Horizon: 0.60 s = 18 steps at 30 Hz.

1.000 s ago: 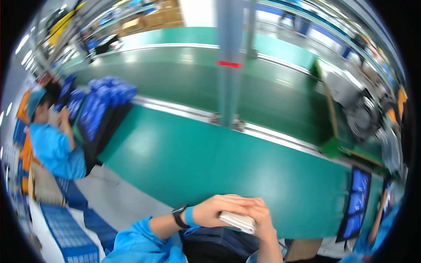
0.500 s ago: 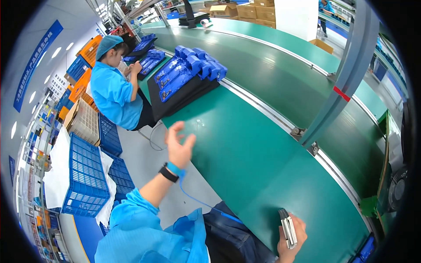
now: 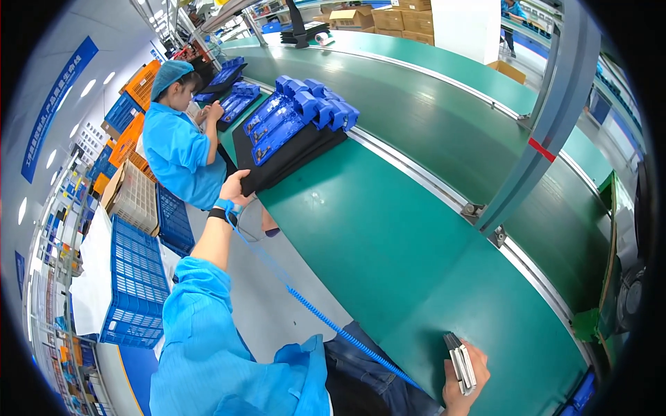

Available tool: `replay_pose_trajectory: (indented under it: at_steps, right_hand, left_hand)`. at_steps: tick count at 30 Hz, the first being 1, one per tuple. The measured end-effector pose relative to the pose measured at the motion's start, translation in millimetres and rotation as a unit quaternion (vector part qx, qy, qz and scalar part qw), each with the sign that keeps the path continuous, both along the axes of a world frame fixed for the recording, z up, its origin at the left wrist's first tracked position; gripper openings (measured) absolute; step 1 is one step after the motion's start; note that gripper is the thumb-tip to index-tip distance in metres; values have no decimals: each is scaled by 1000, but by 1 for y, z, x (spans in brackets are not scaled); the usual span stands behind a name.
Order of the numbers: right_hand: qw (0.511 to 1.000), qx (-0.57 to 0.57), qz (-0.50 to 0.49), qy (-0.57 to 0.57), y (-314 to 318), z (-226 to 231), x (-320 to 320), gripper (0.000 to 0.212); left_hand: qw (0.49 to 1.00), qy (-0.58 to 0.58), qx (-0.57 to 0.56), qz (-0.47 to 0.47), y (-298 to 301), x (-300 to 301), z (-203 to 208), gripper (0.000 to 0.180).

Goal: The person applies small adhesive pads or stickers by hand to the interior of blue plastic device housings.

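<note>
At 5 o'clock over the worktop (image 3: pixel 416 277), a stack (image 3: pixel 461 366) is clamped in the right grip (image 3: pixel 480 371), aimed lengthwise between 11 and 12; near 10, a mat (image 3: pixel 291 165) is touched by the left grip (image 3: pixel 234 188), closure unclear.

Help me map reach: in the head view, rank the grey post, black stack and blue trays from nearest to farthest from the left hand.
1. Black stack, right at the left hand.
2. Blue trays, lying on it.
3. Grey post, well to the right.
</note>
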State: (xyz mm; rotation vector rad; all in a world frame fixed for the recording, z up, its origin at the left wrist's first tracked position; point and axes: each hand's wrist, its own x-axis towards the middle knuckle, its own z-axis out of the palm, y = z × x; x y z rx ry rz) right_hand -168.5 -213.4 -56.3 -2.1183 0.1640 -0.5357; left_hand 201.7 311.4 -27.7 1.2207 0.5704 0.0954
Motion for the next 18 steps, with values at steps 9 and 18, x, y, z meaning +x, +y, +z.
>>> replay_pose_trajectory:
  at_steps: [9,18]
  right_hand:
    - [999,8,28,36,-5,3,1,45]
    - [998,-64,15,-11,-2,21,5,23]
  left_hand:
    - [990,36,-126,-42,13,13,3,40]
    - [979,-35,-186,-76,26,25,-5,41]
